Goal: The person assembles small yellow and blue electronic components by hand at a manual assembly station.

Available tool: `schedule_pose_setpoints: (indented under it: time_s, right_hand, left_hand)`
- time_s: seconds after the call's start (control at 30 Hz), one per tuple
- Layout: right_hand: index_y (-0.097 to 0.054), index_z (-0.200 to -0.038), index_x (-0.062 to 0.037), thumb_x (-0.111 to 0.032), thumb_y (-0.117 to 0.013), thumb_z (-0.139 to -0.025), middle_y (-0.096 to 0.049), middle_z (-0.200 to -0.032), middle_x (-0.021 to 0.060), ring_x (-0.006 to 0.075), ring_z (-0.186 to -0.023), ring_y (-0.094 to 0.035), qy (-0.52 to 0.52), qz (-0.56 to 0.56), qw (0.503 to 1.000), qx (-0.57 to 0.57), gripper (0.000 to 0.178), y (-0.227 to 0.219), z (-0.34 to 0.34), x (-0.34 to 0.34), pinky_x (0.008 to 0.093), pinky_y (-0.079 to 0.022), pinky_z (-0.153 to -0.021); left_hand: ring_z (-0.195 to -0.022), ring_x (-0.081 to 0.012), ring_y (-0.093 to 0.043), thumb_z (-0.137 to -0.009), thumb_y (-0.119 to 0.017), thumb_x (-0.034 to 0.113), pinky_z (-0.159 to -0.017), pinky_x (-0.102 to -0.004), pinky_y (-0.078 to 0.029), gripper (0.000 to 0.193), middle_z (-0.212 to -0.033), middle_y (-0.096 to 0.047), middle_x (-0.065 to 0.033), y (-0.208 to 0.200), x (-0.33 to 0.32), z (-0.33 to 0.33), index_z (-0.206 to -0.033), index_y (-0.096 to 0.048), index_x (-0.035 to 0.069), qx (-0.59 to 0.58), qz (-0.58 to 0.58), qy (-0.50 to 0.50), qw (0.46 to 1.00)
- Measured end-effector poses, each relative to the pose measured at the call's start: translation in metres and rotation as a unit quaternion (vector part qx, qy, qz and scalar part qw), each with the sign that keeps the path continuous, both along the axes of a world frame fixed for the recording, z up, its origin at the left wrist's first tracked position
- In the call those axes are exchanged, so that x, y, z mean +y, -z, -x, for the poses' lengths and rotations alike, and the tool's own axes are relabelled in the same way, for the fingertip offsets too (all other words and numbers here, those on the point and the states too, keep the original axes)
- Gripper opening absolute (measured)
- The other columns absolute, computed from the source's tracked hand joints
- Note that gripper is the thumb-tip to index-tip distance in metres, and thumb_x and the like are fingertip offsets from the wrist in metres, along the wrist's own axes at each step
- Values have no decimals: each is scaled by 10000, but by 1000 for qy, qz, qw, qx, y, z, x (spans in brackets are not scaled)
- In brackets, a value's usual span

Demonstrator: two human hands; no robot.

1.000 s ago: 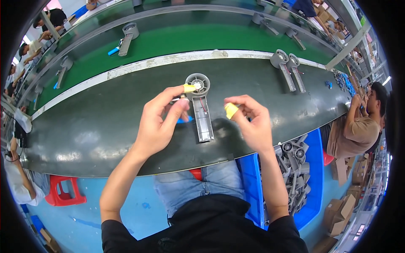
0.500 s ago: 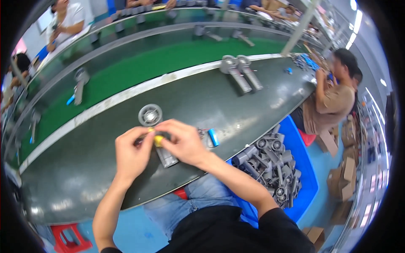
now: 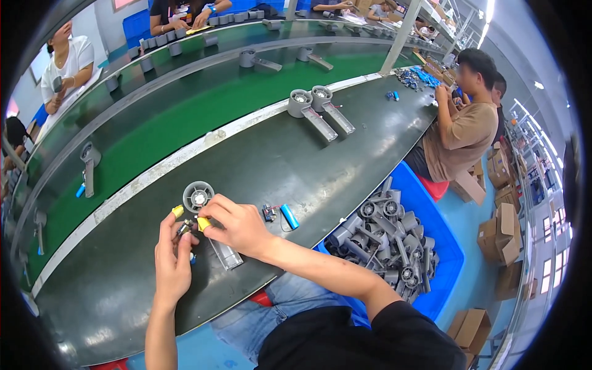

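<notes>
My left hand (image 3: 171, 265) is closed, pinching a small dark part with shiny metal (image 3: 185, 228), which looks like a small circuit board. A bit of blue (image 3: 193, 258) shows just past its thumb. My right hand (image 3: 237, 227) is closed close beside it, thumb and forefinger together; what they hold, if anything, is too small to name. Yellow covers sit on fingertips of both hands. Behind and under the right hand lies a grey fan housing with a round head (image 3: 198, 196) and an open handle (image 3: 226, 254). Right of it lie a circuit board (image 3: 269, 213) and a wired blue battery (image 3: 289, 217).
Two grey fan housings (image 3: 320, 114) stand by the white rail (image 3: 203, 140). Beyond it, a green conveyor (image 3: 185, 117) carries more. At right, a blue bin (image 3: 453, 265) holds many grey housings. A co-worker (image 3: 472, 126) sits past it, near blue batteries (image 3: 425, 75).
My hands have drawn apart slightly and moved left, showing the small part in the left fingers. The circuit board and blue battery at right are now uncovered. The view has shifted.
</notes>
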State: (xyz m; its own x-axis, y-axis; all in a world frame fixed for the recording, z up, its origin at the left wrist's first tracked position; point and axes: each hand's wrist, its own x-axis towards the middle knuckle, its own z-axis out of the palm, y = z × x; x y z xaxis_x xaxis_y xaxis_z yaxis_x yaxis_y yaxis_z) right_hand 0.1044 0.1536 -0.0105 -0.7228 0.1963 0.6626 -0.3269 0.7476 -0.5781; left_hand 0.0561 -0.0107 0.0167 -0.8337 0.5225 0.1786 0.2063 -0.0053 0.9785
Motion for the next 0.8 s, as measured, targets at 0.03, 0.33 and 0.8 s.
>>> schedule_pose_setpoints:
  time_s: [0.03,0.33,0.8]
  right_hand:
    - [-639,-956,-68,-129,-716,-781,-610,-925,43,245,-681,-668,-7,-3,1000,7,201,1,1,0,357,-536,-577]
    - [-670,-986,-41,-57,-728,-772,-627,-918,101,261,-738,-655,-21,22,999,10,222,2,-9,-3,343,-536,-635]
    - [-663,-995,47,77,-600,-872,-545,-962,17,44,-797,-542,-105,341,919,-167,142,-1,-21,0,186,-435,-698]
  left_hand:
    - [-823,-162,-646,-961,-536,17,-733,-278,-514,254,-986,-688,-118,2,-4,5,-1205,-544,-52,35,49,17,998]
    - [-856,-207,-696,-859,-693,0,-782,-299,-535,195,-995,-699,-136,15,-8,4,-1046,-694,-56,230,82,-41,969]
    - [-868,-193,-693,-843,-698,-48,-758,-283,-567,188,-1034,-700,-123,21,0,1,-1031,-703,-56,156,-6,-17,988]
